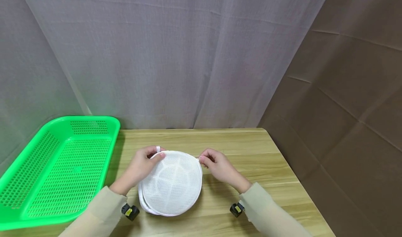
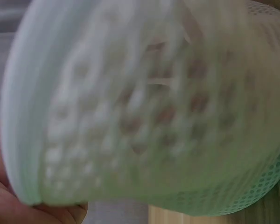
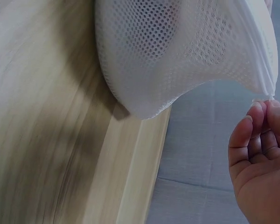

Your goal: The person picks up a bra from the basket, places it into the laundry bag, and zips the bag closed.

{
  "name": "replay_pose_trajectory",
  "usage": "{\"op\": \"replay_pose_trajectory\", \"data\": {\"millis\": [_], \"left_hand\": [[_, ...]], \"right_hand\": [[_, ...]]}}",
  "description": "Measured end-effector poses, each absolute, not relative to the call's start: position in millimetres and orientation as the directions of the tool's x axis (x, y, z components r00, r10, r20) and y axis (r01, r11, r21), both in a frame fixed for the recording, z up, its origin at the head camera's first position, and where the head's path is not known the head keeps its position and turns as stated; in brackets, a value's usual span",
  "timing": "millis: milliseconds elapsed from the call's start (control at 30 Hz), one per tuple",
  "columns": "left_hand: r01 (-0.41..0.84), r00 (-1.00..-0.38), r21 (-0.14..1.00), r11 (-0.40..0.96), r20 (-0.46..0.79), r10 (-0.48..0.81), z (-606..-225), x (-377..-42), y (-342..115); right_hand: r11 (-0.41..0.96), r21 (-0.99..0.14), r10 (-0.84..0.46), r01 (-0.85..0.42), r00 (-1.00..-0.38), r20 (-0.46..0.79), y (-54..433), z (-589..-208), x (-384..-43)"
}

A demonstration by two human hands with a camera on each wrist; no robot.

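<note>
A round white mesh laundry bag (image 1: 176, 186) is held above the wooden table in the head view. At its upper left edge my left hand (image 1: 142, 165) grips the rim, thumb on the top face and fingers behind. A small white loop tab (image 1: 158, 148) sticks up beside those fingers. My right hand (image 1: 218, 165) pinches a tiny end at the bag's upper right edge, where the zipper seam (image 3: 263, 56) ends in the right wrist view. Blurred mesh (image 2: 130, 107) fills most of the left wrist view and hides much of the left hand there.
On the left stands a green plastic basket (image 1: 113, 139) with perforated sides and bottom. The wooden table (image 1: 251, 143) ends at a grey curtain (image 1: 163, 62) behind, and a brown cloth wall (image 1: 345, 118) slopes along the right side.
</note>
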State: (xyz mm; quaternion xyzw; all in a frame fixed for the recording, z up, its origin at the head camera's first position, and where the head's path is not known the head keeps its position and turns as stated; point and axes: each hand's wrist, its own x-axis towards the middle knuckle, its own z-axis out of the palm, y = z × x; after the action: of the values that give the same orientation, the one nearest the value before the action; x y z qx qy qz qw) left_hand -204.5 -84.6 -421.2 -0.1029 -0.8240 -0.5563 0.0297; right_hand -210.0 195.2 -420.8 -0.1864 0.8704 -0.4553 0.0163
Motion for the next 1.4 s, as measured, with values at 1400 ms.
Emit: {"op": "replay_pose_trajectory", "data": {"millis": [1400], "left_hand": [[0.193,-0.962,0.897,0.398,0.093,0.256,-400.7,-211.1,-85.6]], "right_hand": [[0.478,-0.823,-0.315,-0.306,-0.935,0.164,195.9,-419.9,-210.4]]}}
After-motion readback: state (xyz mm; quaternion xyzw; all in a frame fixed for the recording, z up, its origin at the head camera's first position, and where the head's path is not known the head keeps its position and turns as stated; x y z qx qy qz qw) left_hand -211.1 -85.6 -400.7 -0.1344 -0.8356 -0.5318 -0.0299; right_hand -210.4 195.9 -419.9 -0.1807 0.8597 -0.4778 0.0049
